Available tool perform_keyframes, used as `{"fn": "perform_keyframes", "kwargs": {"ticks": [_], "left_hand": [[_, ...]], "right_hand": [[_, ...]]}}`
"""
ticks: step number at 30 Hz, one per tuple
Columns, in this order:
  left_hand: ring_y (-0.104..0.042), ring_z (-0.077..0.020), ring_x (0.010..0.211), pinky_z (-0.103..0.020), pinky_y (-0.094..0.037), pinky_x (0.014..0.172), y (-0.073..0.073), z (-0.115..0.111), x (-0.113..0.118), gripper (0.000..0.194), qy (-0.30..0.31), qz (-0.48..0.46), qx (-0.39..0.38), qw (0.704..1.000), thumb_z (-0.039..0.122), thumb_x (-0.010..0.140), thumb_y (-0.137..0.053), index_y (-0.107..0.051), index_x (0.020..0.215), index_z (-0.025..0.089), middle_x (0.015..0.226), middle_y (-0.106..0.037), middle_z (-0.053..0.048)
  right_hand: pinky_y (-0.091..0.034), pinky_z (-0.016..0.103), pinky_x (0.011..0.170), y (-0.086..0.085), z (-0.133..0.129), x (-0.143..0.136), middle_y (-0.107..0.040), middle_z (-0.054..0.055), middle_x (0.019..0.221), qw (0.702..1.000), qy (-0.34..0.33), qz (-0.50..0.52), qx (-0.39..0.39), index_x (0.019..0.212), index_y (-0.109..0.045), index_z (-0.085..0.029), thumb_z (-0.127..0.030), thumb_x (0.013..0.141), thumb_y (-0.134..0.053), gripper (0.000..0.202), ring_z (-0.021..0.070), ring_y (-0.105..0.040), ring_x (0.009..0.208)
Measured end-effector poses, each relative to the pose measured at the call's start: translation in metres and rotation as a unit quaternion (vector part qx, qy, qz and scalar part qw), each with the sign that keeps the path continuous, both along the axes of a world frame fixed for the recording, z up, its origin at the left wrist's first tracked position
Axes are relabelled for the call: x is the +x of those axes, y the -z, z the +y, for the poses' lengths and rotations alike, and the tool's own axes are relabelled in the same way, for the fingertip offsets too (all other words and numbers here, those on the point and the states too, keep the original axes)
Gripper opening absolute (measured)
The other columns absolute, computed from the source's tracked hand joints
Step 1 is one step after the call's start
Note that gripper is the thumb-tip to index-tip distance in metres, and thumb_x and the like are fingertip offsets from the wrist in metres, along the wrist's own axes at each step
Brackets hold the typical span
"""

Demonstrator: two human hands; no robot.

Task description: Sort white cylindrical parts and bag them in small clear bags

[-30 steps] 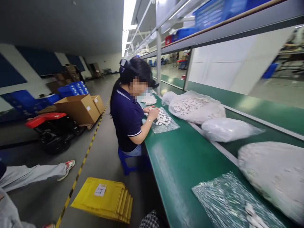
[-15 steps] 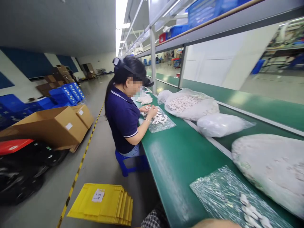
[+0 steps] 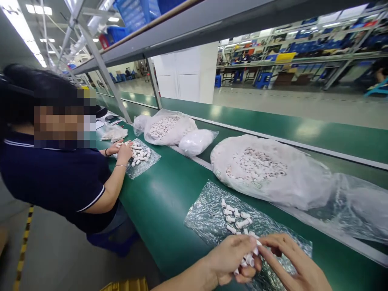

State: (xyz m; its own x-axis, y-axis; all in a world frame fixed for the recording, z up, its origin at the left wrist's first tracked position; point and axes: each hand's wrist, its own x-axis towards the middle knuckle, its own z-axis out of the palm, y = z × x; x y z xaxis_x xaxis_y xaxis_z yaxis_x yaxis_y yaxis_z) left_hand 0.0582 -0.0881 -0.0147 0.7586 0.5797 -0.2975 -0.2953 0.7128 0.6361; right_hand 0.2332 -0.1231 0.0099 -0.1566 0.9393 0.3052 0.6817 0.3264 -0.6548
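Observation:
Several small white plastic fittings (image 3: 249, 259) lie in my left hand (image 3: 232, 256), whose fingers are curled round them at the lower right of the view. My right hand (image 3: 295, 262) meets it from the right, its fingertips closed on one white fitting at the left thumb's tip. Under both hands spreads a clear plastic sheet (image 3: 203, 214) on the green bench. Loose white fittings (image 3: 236, 218) are scattered on the sheet just beyond my hands.
Behind the sheet rests a large clear bag of white parts (image 3: 257, 161). Smaller bags (image 3: 198, 141) stand farther left. A co-worker in a navy shirt (image 3: 51, 173) sits at left, hands over another sheet (image 3: 145, 165) of fittings. A shelf (image 3: 182, 30) runs overhead; a yellow crate (image 3: 125, 285) is below.
The view has swung right and down towards the bench. Both my hands now show with white fittings, where only part of a forearm or hand showed at the bottom edge.

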Motion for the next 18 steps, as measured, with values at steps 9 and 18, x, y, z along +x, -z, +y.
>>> {"fn": "perform_keyframes", "kwargs": {"ticks": [9, 18], "left_hand": [[-0.033, -0.0030, 0.038, -0.017, -0.019, 0.030, -0.011, -0.004, 0.003, 0.037, 0.097, -0.004, 0.005, 0.995, 0.051, 0.081, -0.066, -0.061, 0.087, 0.014, 0.068, -0.054, 0.001], [-0.041, -0.0058, 0.043, -0.017, -0.032, 0.032, 0.002, -0.011, 0.029, 0.048, 0.356, 0.038, 0.105, 0.928, 0.065, 0.066, -0.072, -0.069, 0.078, 0.018, 0.072, -0.061, -0.003]], "right_hand": [[-0.055, 0.025, 0.070, -0.006, -0.002, 0.014, -0.068, 0.004, 0.092, 0.993, 0.026, 0.046, -0.101, 0.101, -0.063, -0.025, -0.041, 0.096, -0.049, 0.022, 0.0199, -0.067, 0.083], [-0.051, 0.028, 0.062, -0.011, 0.015, 0.016, -0.066, 0.005, 0.089, 0.993, 0.045, 0.005, -0.111, 0.096, -0.061, -0.025, -0.045, 0.098, -0.043, 0.027, 0.0199, -0.063, 0.078]]}}
